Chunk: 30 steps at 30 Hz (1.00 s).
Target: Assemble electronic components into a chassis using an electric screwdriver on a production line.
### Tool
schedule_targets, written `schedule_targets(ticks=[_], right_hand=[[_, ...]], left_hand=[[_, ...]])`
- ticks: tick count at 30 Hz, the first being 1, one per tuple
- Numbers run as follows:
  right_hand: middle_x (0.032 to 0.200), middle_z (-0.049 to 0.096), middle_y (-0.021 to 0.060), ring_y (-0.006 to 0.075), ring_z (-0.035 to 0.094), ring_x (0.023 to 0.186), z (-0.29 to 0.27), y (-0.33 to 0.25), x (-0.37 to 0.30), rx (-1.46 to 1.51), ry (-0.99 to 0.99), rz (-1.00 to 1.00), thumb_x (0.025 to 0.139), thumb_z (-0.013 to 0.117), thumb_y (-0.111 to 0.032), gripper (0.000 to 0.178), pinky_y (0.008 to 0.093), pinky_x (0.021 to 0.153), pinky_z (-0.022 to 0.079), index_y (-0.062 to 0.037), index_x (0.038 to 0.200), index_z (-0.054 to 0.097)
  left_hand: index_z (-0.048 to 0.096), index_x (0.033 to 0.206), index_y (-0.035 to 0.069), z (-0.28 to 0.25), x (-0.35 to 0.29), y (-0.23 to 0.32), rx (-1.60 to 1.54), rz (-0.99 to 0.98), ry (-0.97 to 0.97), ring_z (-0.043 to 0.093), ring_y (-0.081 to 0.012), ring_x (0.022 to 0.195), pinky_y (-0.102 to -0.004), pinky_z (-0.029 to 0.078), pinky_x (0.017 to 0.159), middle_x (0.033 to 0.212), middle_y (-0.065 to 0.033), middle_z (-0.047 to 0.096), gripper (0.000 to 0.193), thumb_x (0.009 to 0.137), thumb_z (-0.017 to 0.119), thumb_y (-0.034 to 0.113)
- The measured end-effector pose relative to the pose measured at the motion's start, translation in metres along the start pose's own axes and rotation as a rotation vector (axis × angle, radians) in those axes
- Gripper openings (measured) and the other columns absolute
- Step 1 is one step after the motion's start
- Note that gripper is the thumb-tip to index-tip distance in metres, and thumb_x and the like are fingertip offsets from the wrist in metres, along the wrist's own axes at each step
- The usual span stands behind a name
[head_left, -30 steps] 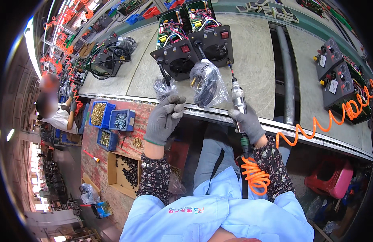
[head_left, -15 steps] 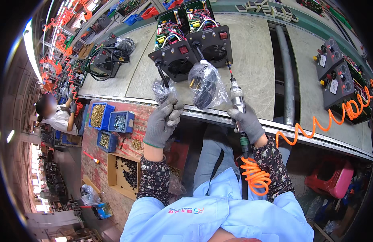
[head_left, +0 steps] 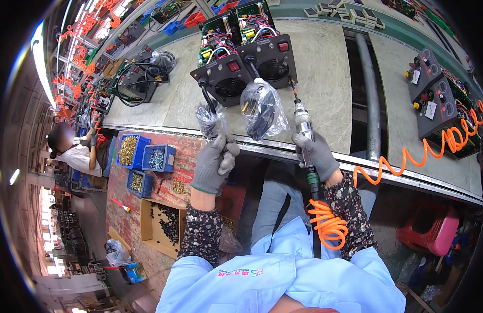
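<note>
My gloved right hand [head_left: 315, 151] is wrapped round a pneumatic screwdriver [head_left: 303, 119]. Its bit reaches the lower right corner of a black fan panel [head_left: 273, 58] on an open electronic unit. My gloved left hand [head_left: 215, 163] has its fingers curled closed just below a bagged cable [head_left: 210, 119]; what they hold, if anything, is hidden. That cable hangs from the neighbouring unit's fan panel [head_left: 223, 78]. Between my hands a second cable in a clear plastic bag [head_left: 262, 109] hangs over the bench edge. Both units show exposed wiring and circuit boards.
Blue bins of small hardware [head_left: 158, 158] and a cardboard box of black parts [head_left: 163, 221] sit on a red worn table. An orange coiled hose [head_left: 403, 167] stretches to the right, near more units [head_left: 429, 78]. A metal roller [head_left: 369, 99] lies in the bench gap. Another person [head_left: 77, 148] works far left.
The screwdriver and my right hand have shifted slightly left, the bit staying at the panel's corner. My left hand has moved slightly right. The units appear a little further left in view.
</note>
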State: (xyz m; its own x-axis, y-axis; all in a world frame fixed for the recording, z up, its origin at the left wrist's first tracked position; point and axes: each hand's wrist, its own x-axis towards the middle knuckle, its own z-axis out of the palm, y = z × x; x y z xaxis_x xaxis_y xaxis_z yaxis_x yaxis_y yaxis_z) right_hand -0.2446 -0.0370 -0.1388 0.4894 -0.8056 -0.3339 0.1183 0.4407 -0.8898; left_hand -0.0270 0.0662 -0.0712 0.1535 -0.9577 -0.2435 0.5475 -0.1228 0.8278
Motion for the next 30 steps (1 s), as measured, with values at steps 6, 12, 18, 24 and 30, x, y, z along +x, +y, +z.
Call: schedule_targets(ticks=[6,12,18,24,30], right_hand=[[0.058,0.045,-0.0003,0.0085,0.045,0.044,-0.005,-0.014,-0.033,-0.050,-0.016,0.034,0.071,0.063,-0.024,0.026,0.0224,0.037,0.037,-0.0070,0.082,0.047],[0.079,0.048,0.0027,0.0061,0.045,0.062,-0.002,-0.043,-0.103,-0.054,-0.262,-0.044,0.066,0.067,-0.024,0.042,0.0205,0.054,0.039,-0.0027,0.095,0.046],[0.086,0.047,0.0030,0.0100,0.045,0.078,0.001,-0.033,-0.118,-0.084,-0.348,-0.083,0.063,0.074,-0.032,0.065,0.0244,0.071,0.040,-0.0011,0.111,0.043],[0.087,0.049,0.0045,0.0113,0.046,0.078,0.002,-0.026,-0.121,-0.149,-0.365,-0.089,0.064,0.072,-0.029,0.062,0.0260,0.071,0.041,-0.0010,0.110,0.043],[0.090,0.050,0.0057,0.0122,0.048,0.080,0.002,-0.035,-0.124,-0.207,-0.340,-0.117,0.064,0.071,-0.025,0.062,0.0267,0.072,0.041,-0.0004,0.113,0.042]], left_hand=[[0.049,0.100,0.000,0.012,0.014,-0.007,0.056,0.053,-0.010,0.037,-0.0042,0.045,-0.0150,0.027,0.036,0.071,-0.0031,0.049,0.026,0.091,0.043,0.024],[0.048,0.107,-0.004,0.034,0.034,0.002,0.062,0.188,-0.085,0.043,-0.0060,0.056,-0.0160,0.031,0.047,0.081,-0.0058,0.053,0.027,0.090,0.044,0.016],[0.054,0.089,-0.001,0.048,0.059,0.008,0.195,0.197,-0.071,0.038,-0.0055,0.039,-0.0166,0.029,0.036,0.057,-0.0016,0.051,0.024,0.090,0.045,0.022],[0.057,0.086,0.004,0.057,0.059,-0.002,0.214,0.143,0.107,0.042,-0.0042,0.038,-0.0166,0.027,0.032,0.060,0.0000,0.055,0.026,0.088,0.050,0.028],[0.049,0.105,-0.004,0.056,0.059,0.005,0.111,0.145,-0.144,0.050,-0.0067,0.062,-0.0174,0.040,0.049,0.086,-0.0072,0.056,0.022,0.087,0.044,0.009]])
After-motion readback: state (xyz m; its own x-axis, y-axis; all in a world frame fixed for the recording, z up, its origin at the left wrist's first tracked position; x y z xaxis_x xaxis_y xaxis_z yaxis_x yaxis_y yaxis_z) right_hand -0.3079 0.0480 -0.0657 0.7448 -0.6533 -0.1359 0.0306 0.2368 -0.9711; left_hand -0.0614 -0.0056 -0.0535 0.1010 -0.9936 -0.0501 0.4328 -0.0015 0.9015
